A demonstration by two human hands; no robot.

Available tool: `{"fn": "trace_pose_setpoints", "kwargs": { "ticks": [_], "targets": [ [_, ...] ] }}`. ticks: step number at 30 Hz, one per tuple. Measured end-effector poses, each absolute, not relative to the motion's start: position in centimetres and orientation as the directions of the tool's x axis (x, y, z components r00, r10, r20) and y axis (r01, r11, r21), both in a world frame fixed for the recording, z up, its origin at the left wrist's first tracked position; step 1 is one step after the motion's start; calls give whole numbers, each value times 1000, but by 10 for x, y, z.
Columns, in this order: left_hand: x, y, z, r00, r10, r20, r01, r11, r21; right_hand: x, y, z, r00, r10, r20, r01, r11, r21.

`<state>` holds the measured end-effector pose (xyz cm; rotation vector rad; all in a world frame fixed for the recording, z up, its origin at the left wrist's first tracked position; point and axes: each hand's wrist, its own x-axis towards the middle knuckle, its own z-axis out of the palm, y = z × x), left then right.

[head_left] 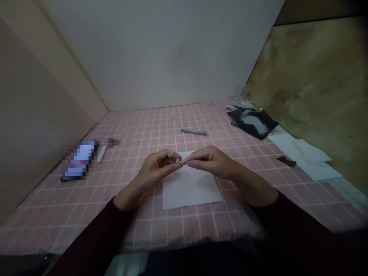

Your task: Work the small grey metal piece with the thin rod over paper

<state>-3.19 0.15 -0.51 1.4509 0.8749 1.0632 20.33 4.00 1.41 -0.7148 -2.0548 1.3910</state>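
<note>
My left hand (155,166) is closed, pinching a small beige piece (178,161) between thumb and fingers. A pale round thing (170,153) shows at one of its fingers; I cannot tell whether it is a ring or something held. The fingertips of my right hand (211,161) are pressed together and meet the beige piece from the right. What they pinch, if anything, is too small to make out. Both hands are above a white sheet of paper (191,191) lying on the pink checked tablecloth (149,224).
Beyond my hands lies a grey pen-like stick (194,132). On the left are a phone (80,160), a white strip (101,153) and scissors (113,142). To the right lie a black sheet (267,124), white papers (304,153) and a black scrap (286,161). Walls enclose the table.
</note>
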Motion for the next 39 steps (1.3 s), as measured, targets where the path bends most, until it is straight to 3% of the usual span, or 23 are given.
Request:
{"fn": "trace_pose_setpoints", "kwargs": {
  "ticks": [5, 27, 39],
  "targets": [
    [-33, 2, -4, 275, 931, 240, 34, -259, 965, 209, 41, 18, -698, 704, 132, 186, 356, -916],
    [-30, 1, -6, 285, 934, 214, 101, -251, 963, 208, 34, 26, -729, 660, 183, 249, 503, -827],
    [-36, 4, -12, 288, 893, 346, 256, -420, 871, 207, 41, 19, -708, 691, 142, 172, 365, -915]
  ]
}}
